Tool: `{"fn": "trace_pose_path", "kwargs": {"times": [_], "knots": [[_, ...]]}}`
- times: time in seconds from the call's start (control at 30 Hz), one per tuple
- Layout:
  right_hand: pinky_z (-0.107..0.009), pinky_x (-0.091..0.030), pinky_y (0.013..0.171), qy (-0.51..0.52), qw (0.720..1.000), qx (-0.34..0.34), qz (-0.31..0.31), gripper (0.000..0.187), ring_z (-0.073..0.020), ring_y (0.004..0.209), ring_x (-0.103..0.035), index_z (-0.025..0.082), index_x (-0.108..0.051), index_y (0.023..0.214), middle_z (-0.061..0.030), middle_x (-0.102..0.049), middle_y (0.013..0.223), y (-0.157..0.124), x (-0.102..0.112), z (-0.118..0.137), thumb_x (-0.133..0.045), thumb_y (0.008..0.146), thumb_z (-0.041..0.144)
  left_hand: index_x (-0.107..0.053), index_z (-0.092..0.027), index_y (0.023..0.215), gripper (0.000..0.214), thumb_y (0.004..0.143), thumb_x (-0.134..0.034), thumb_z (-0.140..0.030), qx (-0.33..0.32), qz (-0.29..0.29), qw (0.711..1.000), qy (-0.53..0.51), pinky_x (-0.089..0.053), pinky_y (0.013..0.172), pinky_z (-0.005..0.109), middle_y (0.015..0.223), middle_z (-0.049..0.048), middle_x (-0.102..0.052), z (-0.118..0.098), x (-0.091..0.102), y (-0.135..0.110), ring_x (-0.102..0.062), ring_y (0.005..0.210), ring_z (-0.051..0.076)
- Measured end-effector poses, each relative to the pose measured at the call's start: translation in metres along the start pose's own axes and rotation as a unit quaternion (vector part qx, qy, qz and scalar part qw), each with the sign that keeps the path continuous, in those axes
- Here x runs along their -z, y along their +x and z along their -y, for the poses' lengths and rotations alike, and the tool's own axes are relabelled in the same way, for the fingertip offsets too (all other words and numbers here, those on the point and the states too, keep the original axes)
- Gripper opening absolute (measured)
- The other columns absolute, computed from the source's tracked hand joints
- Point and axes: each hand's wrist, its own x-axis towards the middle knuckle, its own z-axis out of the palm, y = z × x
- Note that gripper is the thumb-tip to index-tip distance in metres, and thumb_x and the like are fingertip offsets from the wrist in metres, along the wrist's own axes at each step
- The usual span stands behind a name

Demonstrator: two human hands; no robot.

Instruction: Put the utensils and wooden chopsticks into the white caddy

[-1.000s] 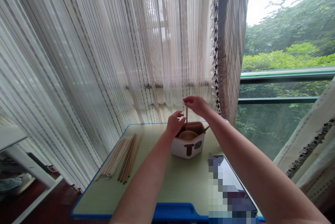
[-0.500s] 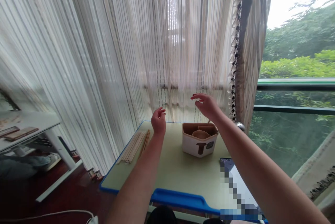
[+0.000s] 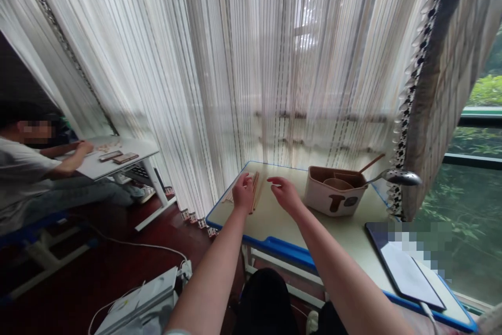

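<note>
hands (image 3: 243, 194) (image 3: 286, 193) near brown sticks (image 3: 254, 192), utensil box (image 3: 327, 204) on table (image 3: 274, 222)

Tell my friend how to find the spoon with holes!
Find the pale table with blue edges, then the white container on it. A metal spoon with holes sticks out at the right. Its shiny round head sets it apart from the thin brown stick beside it.

At right I count one white, brown-lined angular holder (image 3: 321, 197) and one perforated silver ladle (image 3: 403, 177). Left, at least two thin brown sticks (image 3: 254, 191).
</note>
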Motion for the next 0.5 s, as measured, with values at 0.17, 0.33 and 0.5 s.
{"fn": "trace_pose_path", "kwargs": {"times": [0.17,0.33,0.5], "knots": [[-0.034,-0.042,0.089,-0.043,0.999,-0.009,0.024,0.031,-0.0195,0.099,-0.058,0.020,-0.065,0.096,-0.0062,-0.065,0.102,-0.032,-0.037,-0.022,-0.044,0.073,0.015,-0.056,-0.017,0.109,0.030,0.084,-0.042,-0.025,0.028,-0.020,0.999,0.025,-0.048,0.081,0.030,0.095,0.0064,-0.068,0.029,0.015,-0.022,-0.063,0.088,0.015],[-0.037,-0.035,0.096,-0.080,0.996,-0.011,0.045,0.029,-0.0249,0.106,-0.052,0.016,-0.064,0.100,-0.0125,-0.061,0.109,-0.064,-0.048,-0.038,-0.048,0.077,0.022,-0.053,-0.015,0.115,0.034,0.086,-0.039,-0.025,0.016,-0.029,0.999,0.033,-0.049,0.078,0.028,0.093,0.0079,-0.068,0.047,0.021,-0.040,-0.063,0.083,0.015],[-0.036,-0.031,0.099,-0.111,0.992,0.029,0.058,0.031,-0.0258,0.113,-0.048,0.021,-0.064,0.104,-0.0097,-0.057,0.119,-0.075,-0.050,-0.043,-0.051,0.076,0.023,-0.055,-0.017,0.116,0.036,0.081,-0.051,-0.023,-0.083,0.080,0.985,0.132,-0.047,0.083,0.032,0.098,0.0085,-0.066,0.037,0.016,-0.049,-0.061,0.089,0.017]]}}
